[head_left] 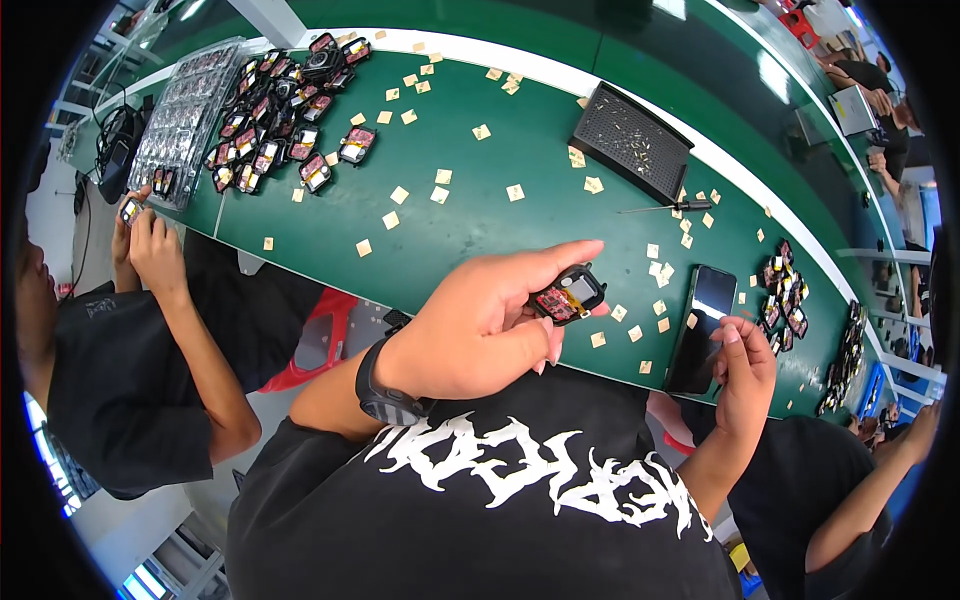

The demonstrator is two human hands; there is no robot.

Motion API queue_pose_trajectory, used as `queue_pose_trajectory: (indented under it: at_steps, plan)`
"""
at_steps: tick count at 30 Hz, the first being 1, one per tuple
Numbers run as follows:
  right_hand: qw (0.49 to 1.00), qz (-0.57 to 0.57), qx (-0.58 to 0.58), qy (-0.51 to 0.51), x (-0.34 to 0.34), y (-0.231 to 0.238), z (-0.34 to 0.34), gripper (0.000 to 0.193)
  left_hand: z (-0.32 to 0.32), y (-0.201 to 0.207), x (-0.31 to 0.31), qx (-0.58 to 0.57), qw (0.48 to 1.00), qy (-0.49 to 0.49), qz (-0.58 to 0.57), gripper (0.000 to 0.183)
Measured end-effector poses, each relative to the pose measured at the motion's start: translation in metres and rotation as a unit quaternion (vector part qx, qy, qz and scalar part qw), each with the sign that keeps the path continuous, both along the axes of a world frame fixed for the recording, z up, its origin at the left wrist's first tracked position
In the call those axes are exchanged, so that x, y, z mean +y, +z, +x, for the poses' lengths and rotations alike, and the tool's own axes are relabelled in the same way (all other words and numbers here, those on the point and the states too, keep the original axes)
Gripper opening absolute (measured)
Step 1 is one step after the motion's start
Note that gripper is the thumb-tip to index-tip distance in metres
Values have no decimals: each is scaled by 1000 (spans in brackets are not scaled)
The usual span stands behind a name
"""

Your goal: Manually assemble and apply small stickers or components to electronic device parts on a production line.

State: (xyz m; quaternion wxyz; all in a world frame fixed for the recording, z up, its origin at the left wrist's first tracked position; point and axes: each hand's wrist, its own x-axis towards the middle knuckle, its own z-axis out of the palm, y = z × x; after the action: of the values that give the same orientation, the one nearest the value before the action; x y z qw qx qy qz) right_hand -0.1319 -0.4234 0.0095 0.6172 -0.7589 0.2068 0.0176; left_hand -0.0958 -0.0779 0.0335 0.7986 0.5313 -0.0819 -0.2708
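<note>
My left hand (455, 325), a dark watch on its wrist, is closed around an open watch case (568, 296). The case has a black frame with a red circuit board and a silver-grey part inside. Over at the right, my right hand (743, 362) has its thumb and forefinger pinched together beside a black phone (706, 318) lying at the table's near edge. Whatever may be between those fingertips is too small to make out. A small tan square (691, 321) shows against the phone's screen, just left of the fingertips.
Small tan squares (515, 192) are scattered over the green table (330, 225). A black tray (628, 145) holds tiny metal pieces, with a screwdriver (680, 207) near it. Open watch cases (270, 110) pile at left, more (785, 290) at right. Co-workers (130, 370) sit on both sides.
</note>
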Motion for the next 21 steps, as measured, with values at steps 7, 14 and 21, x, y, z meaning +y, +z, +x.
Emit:
queue_pose_trajectory:
  at_steps: [7,14,21]
  plan:
    - [996,-93,15,2,-20,-4,4,22,0,0,15,-110,988,3,112,69]
    - [897,-429,-56,-95,-113,-50,-16,34,16,-16,30,-327,885,184,275,40]
    - [803,-573,5,-164,-117,-77,-31,55,22,-52,103,-136,857,351,352,43]
